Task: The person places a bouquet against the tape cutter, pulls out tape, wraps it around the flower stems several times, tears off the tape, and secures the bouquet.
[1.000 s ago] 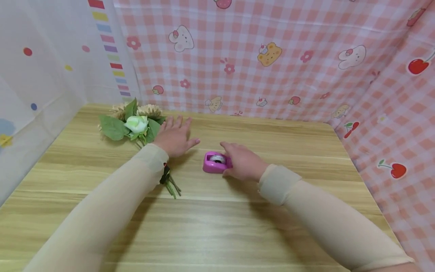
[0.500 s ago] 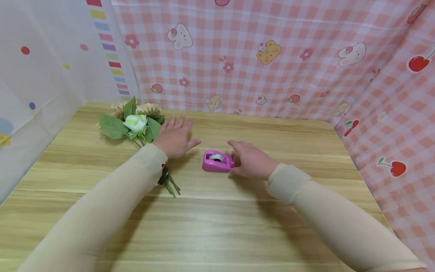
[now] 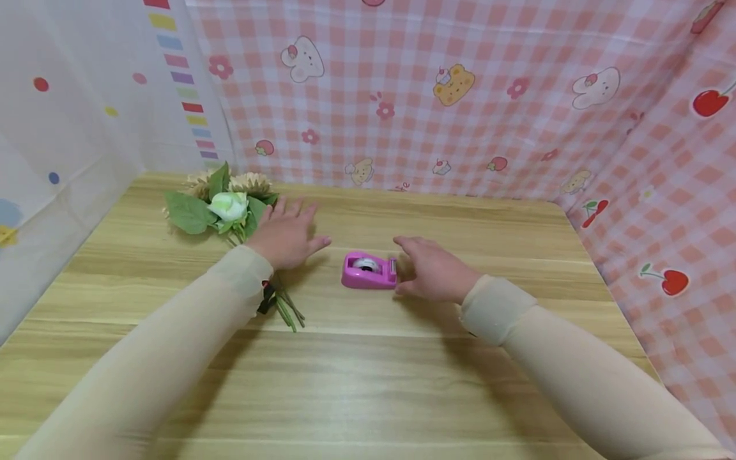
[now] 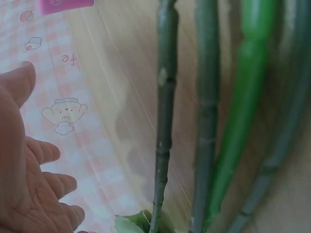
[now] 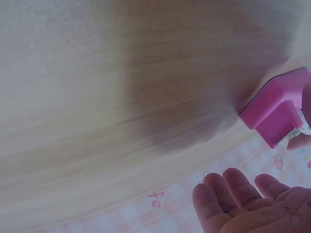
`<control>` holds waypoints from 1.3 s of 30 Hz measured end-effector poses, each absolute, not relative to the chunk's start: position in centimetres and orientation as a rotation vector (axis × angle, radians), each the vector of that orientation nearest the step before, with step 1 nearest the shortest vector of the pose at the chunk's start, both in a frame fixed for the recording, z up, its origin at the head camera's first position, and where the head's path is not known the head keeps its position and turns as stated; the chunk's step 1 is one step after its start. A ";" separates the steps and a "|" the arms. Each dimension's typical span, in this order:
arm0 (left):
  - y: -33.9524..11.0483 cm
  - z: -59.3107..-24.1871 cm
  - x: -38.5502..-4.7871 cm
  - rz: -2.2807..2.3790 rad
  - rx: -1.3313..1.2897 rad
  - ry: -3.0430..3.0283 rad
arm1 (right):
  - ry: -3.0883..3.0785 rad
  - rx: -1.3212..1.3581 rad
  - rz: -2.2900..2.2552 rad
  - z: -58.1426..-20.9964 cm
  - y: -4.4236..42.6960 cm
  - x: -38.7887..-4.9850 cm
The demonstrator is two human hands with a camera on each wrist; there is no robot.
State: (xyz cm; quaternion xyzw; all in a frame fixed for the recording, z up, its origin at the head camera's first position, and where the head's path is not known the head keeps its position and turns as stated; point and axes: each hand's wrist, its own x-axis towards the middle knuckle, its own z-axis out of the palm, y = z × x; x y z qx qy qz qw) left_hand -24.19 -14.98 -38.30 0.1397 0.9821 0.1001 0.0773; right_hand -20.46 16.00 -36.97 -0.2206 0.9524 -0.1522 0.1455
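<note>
A pink tape dispenser (image 3: 368, 271) with a roll of clear tape stands mid-table in the head view. Just right of its cutter end is my right hand (image 3: 439, 271), fingers extended and holding nothing; whether the thumb touches the dispenser I cannot tell. In the right wrist view the same dispenser (image 5: 274, 104) appears above my outstretched fingers (image 5: 243, 189). My left hand (image 3: 282, 236), fingers spread, is over the bouquet of artificial flowers (image 3: 229, 207), hiding part of its stems. Green stems (image 4: 206, 116) fill the left wrist view, beside my left hand (image 4: 22, 179).
Both things lie on a wood-grain table (image 3: 356, 383). A pink checked cloth (image 3: 356, 96) hangs along the back and right edges. On the left hangs a white cloth (image 3: 75, 121) with coloured dots.
My right hand has drawn back to the right from the tape dispenser, uncovering its cutter end. My left hand has shifted slightly left, baring more of the stems.
</note>
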 end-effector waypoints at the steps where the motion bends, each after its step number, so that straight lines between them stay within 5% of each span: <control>1: -15.1 -38.3 -24.0 0.299 0.412 2.942 | 2.742 -0.631 -0.439 -36.9 16.0 -20.4; 39: -18.8 -37.9 -20.3 0.274 0.359 2.932 | 2.763 -0.627 -0.432 -37.2 17.7 -19.7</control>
